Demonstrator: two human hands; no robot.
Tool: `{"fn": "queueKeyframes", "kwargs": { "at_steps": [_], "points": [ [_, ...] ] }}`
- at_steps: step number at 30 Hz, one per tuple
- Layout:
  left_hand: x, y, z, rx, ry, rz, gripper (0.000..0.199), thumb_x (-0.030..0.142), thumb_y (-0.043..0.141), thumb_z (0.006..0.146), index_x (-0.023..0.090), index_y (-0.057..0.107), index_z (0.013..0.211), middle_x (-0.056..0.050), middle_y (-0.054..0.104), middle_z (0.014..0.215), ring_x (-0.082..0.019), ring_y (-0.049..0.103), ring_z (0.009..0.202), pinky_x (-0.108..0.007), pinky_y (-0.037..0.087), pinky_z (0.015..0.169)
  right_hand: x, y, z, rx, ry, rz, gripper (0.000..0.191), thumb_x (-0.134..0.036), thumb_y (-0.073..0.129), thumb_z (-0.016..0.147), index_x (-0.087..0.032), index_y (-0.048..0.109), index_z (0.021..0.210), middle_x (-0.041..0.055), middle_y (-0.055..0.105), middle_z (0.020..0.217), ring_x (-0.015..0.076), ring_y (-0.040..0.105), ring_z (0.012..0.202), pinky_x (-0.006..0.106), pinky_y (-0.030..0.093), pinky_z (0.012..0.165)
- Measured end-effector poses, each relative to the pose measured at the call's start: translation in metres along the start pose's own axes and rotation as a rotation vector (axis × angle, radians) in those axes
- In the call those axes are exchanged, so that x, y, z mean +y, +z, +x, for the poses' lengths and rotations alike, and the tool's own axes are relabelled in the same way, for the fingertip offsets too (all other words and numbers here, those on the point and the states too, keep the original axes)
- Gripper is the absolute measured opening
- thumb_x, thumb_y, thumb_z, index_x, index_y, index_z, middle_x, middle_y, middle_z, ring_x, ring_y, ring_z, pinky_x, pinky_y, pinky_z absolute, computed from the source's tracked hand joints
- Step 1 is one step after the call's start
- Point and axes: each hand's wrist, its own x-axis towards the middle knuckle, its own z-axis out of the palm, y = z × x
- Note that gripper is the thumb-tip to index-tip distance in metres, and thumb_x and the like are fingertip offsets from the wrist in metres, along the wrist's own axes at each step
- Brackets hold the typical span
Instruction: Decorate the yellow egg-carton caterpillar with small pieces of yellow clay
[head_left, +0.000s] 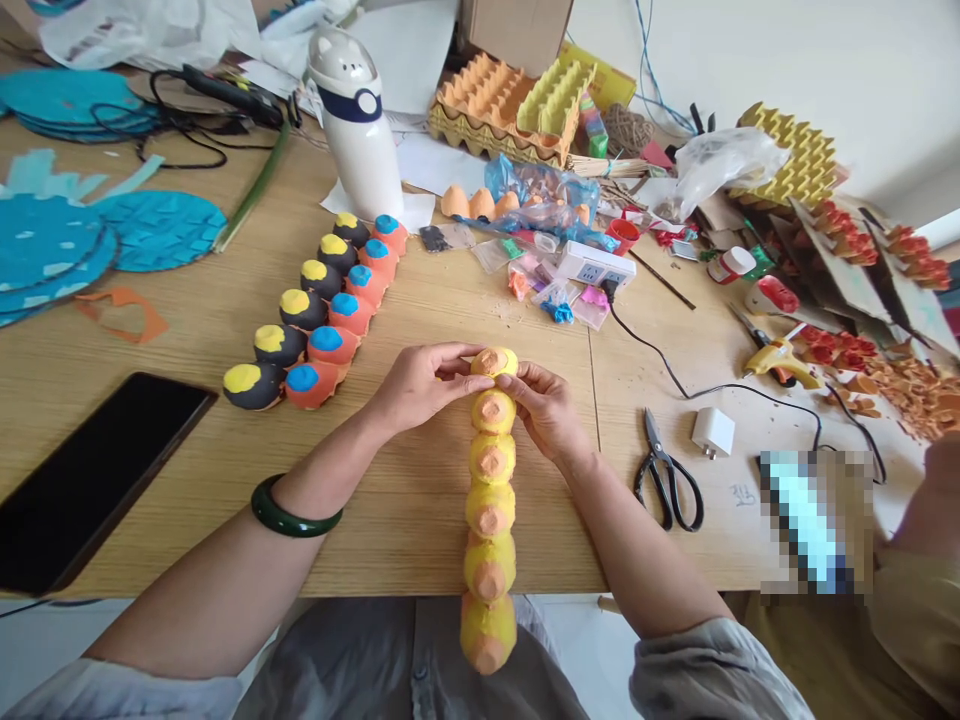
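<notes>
Wooden table (150, 350): yellow egg-carton cup strip (489, 510) lies straight along the person's forward axis, between both forearms, near end past the table edge. Left hand (420, 385) comes in from the left, right hand (544, 410) from the right, equally near. Both are curled almost closed and grip the far end cup (493, 362), left fingertips (469, 352) and right fingertips (521, 372) on its sides.

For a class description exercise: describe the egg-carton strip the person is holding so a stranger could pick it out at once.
On the wooden table, find the person's left hand and right hand near the front edge. They hold a long egg-carton strip running toward the person. Unlike the black strip and orange strip nearby, its cups are yellow with orange tips.
</notes>
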Motion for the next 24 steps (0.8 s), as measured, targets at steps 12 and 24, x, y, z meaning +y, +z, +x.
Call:
{"fn": "queueKeyframes", "kwargs": {
  "at_steps": [12,24],
  "points": [
    [-0.008,0.003,0.002,-0.02,0.03,-0.141,0.066,0.053,0.088,0.074,0.016,0.076,0.127,-0.011,0.081,0.121,-0.031,0.076,0.113,-0.037,0.059,0.099,-0.002,-0.013,0.009,-0.067,0.059,0.108,0.036,-0.043,0.096,0.061,-0.021,0.077,0.082,-0.0012,0.077,0.073,0.0136,0.067,0.064,0.026,0.057,0.066],
    [-0.005,0.005,0.003,-0.055,-0.014,-0.138,0.069,0.052,0.089,0.072,0.015,0.074,0.128,-0.009,0.083,0.104,-0.028,0.077,0.101,-0.034,0.059,0.088,-0.001,-0.015,0.011,-0.079,0.106,0.174,0.038,-0.059,0.078,0.076,-0.023,0.067,0.081,0.0012,0.077,0.077,0.0256,0.076,0.092,0.039,0.063,0.085]
  ]
}}
